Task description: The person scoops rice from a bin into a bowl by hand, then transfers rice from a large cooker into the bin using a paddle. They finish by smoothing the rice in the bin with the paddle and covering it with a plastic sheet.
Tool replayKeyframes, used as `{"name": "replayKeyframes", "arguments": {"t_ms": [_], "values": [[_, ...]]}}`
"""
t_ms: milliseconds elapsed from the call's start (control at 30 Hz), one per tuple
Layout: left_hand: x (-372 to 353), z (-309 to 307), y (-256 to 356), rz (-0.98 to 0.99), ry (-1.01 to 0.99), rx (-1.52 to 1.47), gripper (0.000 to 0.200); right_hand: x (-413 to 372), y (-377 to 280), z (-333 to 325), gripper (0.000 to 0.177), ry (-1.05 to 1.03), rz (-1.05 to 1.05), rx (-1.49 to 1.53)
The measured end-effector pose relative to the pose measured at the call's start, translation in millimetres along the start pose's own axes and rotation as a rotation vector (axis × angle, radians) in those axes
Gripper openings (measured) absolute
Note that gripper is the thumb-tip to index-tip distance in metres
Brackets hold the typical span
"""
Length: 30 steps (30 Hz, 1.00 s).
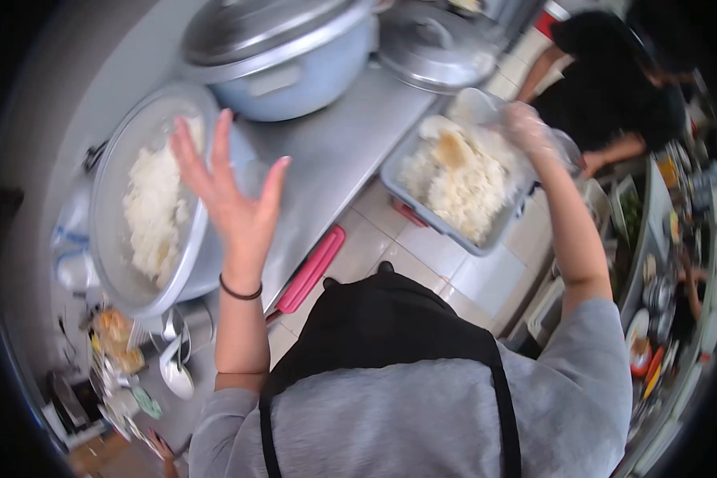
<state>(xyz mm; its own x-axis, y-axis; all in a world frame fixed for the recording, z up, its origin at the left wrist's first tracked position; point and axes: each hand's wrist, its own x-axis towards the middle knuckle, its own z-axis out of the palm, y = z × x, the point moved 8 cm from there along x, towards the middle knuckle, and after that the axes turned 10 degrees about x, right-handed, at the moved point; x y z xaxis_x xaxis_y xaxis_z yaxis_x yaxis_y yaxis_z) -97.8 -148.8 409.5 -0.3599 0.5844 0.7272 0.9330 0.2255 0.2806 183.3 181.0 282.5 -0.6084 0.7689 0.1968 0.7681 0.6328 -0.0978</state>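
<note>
My left hand, bare with a dark band at the wrist, is raised with fingers spread and holds nothing. It overlaps the edge of a large pale oval tub, which has white rice inside. On the other side, my right hand wears a clear plastic glove and is smeared by motion; I cannot tell whether it grips anything. It is at the far right edge of a grey rectangular bin. Heaped rice with a brownish patch fills this bin. A whitish rounded piece shows at its far edge.
A big lidded pot and a loose metal lid rest on the steel counter. Beneath the counter edge is a pink object. Another person in black stands beyond the bin. Utensils, including a white ladle, lie lower left.
</note>
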Motion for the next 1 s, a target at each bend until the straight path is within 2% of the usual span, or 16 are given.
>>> {"name": "replayKeyframes", "arguments": {"t_ms": [67, 100, 133, 167, 200, 267, 367, 400, 467, 500, 567, 667, 733, 867, 967, 1000], "values": [[-2, -51, -43, -0.091, 0.140, 0.179, 0.071, 33, -23, -23, 0.026, -0.270, 0.155, -0.006], [-6, -76, -67, -0.144, 0.184, 0.259, 0.069, 42, -47, -46, 0.031, -0.110, -0.057, 0.025], [-11, -99, -90, -0.175, 0.212, 0.322, 0.069, 51, -73, -70, 0.034, -0.027, -0.013, 0.095], [-19, -122, -117, -0.250, 0.260, 0.385, 0.068, 66, -92, -82, 0.038, 0.029, -0.069, 0.153], [-28, -144, -142, -0.321, 0.306, 0.440, 0.068, 74, -132, -102, 0.040, -0.027, -0.098, 0.328], [-45, -178, -183, -0.375, 0.344, 0.559, 0.065, 89, -204, -127, 0.040, 0.000, -0.241, 0.398], [-68, -207, -236, -0.473, 0.345, 0.654, 0.059, 87, -329, -152, 0.040, 0.156, -0.529, 0.330], [-77, -214, -249, -0.481, 0.357, 0.660, 0.059, 93, -365, -142, 0.039, 0.117, -0.556, 0.297], [-88, -218, -280, -0.536, 0.260, 0.709, 0.060, 97, -434, -119, 0.024, 0.457, -0.901, 0.059], [-94, -221, -294, -0.560, 0.250, 0.673, 0.059, 79, -471, -114, 0.015, 0.840, -1.117, -0.131], [-105, -220, -319, -0.585, 0.197, 0.670, 0.059, 77, -523, -85, 0.014, 1.099, -1.190, -0.437], [-114, -215, -343, -0.606, 0.117, 0.651, 0.057, 95, -600, -29, 0.017, 1.001, -1.273, -0.659], [-115, -207, -348, -0.619, 0.053, 0.554, 0.056, 134, -633, 32, 0.015, 0.324, -1.135, -0.740], [-119, -209, -354, -0.658, 0.077, 0.412, 0.052, 141, -645, 74, 0.013, 0.219, -1.163, -0.687], [-119, -207, -354, -0.667, 0.157, 0.295, 0.055, 161, -641, 76, 0.014, 0.133, -1.036, -0.523], [-117, -206, -355, -0.669, 0.164, 0.285, 0.055, 169, -638, 79, 0.015, 0.002, -0.999, -0.472]]}}
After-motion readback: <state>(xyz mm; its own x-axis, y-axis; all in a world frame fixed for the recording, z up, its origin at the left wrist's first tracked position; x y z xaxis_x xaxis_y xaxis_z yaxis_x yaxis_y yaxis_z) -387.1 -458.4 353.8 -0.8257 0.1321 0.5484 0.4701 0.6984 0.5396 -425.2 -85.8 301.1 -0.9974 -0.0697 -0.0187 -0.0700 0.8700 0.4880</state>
